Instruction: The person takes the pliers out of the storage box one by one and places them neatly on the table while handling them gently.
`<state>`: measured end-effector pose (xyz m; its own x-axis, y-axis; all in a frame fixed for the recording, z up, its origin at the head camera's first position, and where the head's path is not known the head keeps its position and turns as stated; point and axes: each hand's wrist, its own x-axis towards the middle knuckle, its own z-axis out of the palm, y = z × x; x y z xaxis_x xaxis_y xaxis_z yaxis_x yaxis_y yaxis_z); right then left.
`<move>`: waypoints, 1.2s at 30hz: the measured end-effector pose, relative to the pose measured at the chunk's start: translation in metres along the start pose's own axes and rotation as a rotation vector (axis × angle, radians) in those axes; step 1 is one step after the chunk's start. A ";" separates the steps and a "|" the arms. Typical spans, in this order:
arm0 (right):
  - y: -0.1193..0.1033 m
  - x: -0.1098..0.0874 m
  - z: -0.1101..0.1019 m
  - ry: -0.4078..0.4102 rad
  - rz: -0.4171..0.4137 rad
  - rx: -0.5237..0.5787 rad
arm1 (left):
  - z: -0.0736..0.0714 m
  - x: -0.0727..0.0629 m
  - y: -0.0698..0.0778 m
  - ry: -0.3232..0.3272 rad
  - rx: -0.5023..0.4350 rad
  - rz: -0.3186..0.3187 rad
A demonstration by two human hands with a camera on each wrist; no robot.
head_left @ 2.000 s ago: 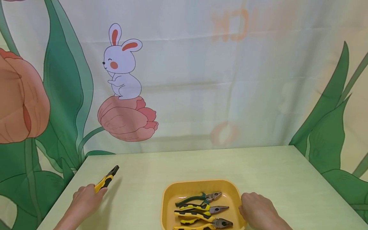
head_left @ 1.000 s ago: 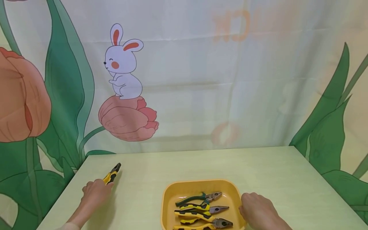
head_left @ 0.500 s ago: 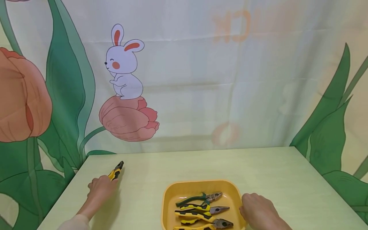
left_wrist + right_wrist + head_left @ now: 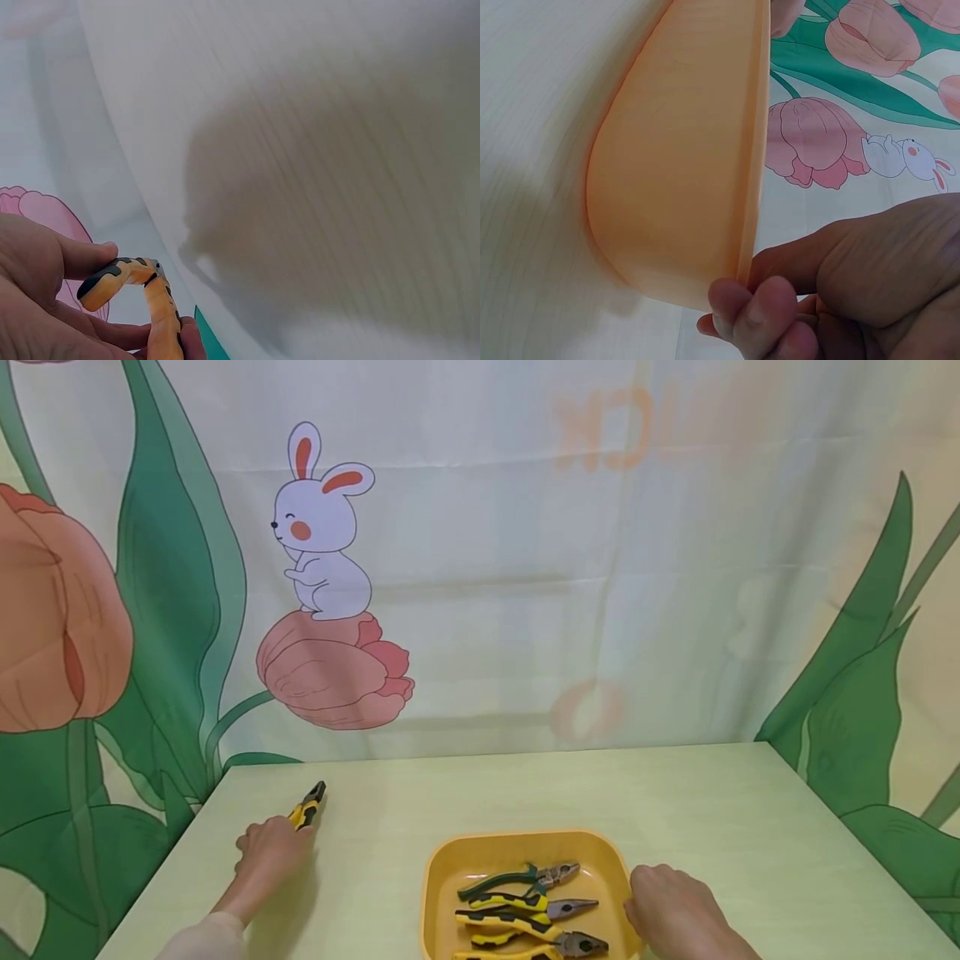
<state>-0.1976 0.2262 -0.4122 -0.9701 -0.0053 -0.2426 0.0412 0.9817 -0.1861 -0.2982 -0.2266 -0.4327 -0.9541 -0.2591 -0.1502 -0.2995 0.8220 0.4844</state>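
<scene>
Compared with two seconds ago, the left hand [image 4: 273, 853] and the yellow-and-black-handled metal pliers [image 4: 304, 814] it holds have shifted rightward and slightly up the frame, and more of the pale sleeve [image 4: 206, 937] shows. The right hand [image 4: 678, 910] and the yellow, round-cornered plastic tray [image 4: 517, 842] have stayed at the lower centre and right.

The held pliers, at the lower left, stick out beyond the left hand, nose toward the upper right; its fingers are curled round the handles, which stand spread apart in the left wrist view. The right hand pinches the tray's right rim between thumb and bent fingers. Inside the tray, between the hands, lie green-handled pliers [image 4: 498, 881], nearest its far wall, and several yellow-and-black-handled pliers [image 4: 510, 920], partly cut off by the bottom edge.
</scene>
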 end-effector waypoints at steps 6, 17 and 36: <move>0.001 -0.001 0.000 0.013 -0.014 0.005 | 0.004 0.001 0.003 0.002 0.003 -0.004; 0.002 -0.002 0.000 0.010 -0.009 0.009 | 0.011 0.007 0.009 -0.003 -0.003 0.006; 0.003 -0.001 0.001 0.029 -0.011 -0.002 | 0.017 0.018 0.011 0.009 0.009 0.007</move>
<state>-0.1960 0.2286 -0.4138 -0.9771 -0.0105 -0.2127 0.0300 0.9820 -0.1865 -0.3185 -0.2133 -0.4444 -0.9561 -0.2580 -0.1391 -0.2930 0.8285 0.4772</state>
